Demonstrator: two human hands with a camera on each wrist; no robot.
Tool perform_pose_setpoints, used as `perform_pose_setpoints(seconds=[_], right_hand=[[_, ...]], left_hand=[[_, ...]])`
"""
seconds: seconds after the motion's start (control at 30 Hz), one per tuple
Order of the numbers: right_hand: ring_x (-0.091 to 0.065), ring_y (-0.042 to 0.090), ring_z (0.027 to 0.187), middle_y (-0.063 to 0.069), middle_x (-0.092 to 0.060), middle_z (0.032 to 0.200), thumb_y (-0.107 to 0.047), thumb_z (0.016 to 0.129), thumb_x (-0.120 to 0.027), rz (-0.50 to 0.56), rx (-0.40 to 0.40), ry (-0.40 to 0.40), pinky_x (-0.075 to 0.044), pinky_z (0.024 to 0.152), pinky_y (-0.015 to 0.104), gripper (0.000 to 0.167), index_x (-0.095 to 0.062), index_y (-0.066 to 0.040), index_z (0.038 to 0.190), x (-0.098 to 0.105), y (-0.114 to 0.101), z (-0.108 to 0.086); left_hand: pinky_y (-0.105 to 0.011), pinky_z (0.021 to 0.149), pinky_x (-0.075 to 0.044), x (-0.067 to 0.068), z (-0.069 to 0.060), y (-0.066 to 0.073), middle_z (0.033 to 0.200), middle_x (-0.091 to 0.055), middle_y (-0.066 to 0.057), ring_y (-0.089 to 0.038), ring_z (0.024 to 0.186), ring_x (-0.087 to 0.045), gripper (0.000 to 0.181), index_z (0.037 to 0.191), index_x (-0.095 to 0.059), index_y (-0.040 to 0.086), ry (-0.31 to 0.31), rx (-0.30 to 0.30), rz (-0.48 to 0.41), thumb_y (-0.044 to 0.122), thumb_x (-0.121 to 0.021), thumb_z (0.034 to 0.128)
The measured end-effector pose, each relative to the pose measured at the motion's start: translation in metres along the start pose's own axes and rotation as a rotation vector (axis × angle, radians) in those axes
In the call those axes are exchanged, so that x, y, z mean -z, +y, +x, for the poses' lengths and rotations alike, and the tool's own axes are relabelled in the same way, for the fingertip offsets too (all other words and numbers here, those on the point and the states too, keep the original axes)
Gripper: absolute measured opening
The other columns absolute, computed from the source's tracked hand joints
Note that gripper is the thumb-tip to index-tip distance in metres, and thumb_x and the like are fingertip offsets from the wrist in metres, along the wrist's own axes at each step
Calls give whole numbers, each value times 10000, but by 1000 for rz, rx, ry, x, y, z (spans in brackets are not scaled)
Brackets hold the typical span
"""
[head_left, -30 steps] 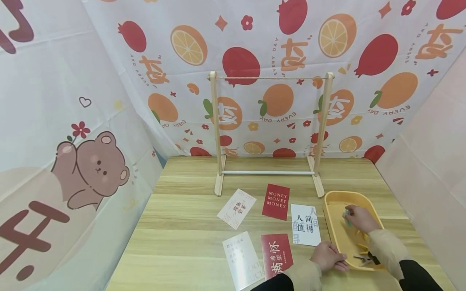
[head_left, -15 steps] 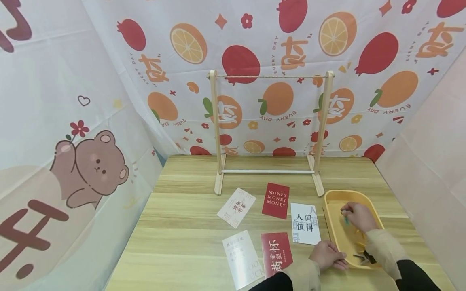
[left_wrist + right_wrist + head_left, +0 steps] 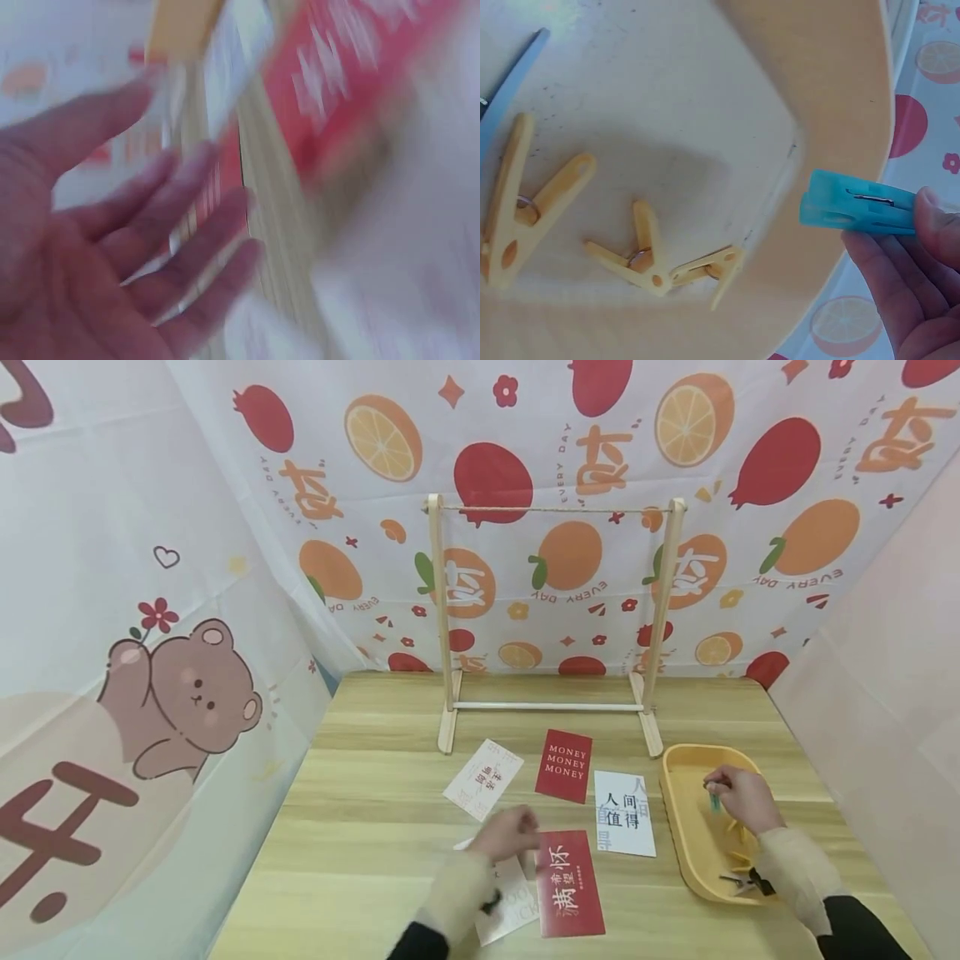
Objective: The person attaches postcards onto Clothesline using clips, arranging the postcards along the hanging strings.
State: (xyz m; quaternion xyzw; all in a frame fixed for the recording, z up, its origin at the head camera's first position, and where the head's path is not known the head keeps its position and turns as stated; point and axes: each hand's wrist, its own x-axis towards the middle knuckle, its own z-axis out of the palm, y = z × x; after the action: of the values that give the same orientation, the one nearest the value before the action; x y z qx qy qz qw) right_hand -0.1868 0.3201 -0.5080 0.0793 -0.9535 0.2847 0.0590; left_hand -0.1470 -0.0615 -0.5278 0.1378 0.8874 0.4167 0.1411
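My right hand (image 3: 746, 797) pinches a teal clothespin (image 3: 859, 202) between thumb and fingers, above the yellow tray (image 3: 678, 835). Yellow clothespins (image 3: 646, 255) lie in that tray, as the right wrist view shows. My left hand (image 3: 504, 837) hovers over a pale card (image 3: 513, 906) and partly hides it. Its fingers are spread and hold nothing in the blurred left wrist view. Right of that hand lies a red card (image 3: 570, 885) with white characters. Farther back are a red MONEY card (image 3: 564, 766), a white card (image 3: 626, 814) with black characters, and a cream card (image 3: 483, 779).
A wooden stand (image 3: 665, 602) with a string (image 3: 555, 509) across its top rises at the back of the table (image 3: 360, 793). A metal-jawed clip (image 3: 738, 882) lies at the tray's near end. Printed cloth (image 3: 525, 410) hangs behind.
My left hand has let go of the tray's near left edge and moved left over the cards. The right hand, with the teal clothespin, has stayed over the tray. The view has tilted slightly down.
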Motion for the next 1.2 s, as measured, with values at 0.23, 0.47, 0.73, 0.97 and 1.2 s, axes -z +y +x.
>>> perform_pose_setpoints(seconds=[0.23,0.47,0.73,0.97,1.2], right_hand=[[-596,250,675,78,-641,748,35,832,-612,17,4,-4,-477,582,377,46,-637,2,812,-5,-3,0],[-596,242,663,67,-635,733,24,826,-633,3,23,7,-478,577,363,45,-622,1,788,-10,-6,-4],[-593,261,679,98,-638,763,-6,849,-619,15,11,2,-471,590,392,62,-607,53,837,-6,-6,1],[-611,340,739,155,-640,812,40,858,-578,22,12,43,-487,637,462,52,-602,51,903,4,-10,5],[-611,340,774,213,-639,907,-37,930,-522,77,15,117,-467,582,352,132,-576,58,1003,27,-38,18]], left_hand=[[-534,815,-437,13,-48,-58,1116,-480,-247,-415,1035,-455,853,1152,-485,-82,149,75,511,350,-874,526],[-388,664,-467,-1,-54,-73,901,-473,-144,-281,827,-470,859,1054,-511,-71,276,61,688,342,-912,417],[-329,571,-481,46,-45,-52,823,-482,-119,-212,684,-493,322,976,-535,-69,325,284,99,-71,-693,696],[-297,671,-489,109,-36,-37,944,-550,-181,-221,777,-549,260,1042,-498,-99,455,304,-416,-104,-570,792],[-323,826,-457,160,-17,-14,1091,-570,-168,-161,860,-568,332,1176,-491,-66,523,250,-607,38,-593,877]])
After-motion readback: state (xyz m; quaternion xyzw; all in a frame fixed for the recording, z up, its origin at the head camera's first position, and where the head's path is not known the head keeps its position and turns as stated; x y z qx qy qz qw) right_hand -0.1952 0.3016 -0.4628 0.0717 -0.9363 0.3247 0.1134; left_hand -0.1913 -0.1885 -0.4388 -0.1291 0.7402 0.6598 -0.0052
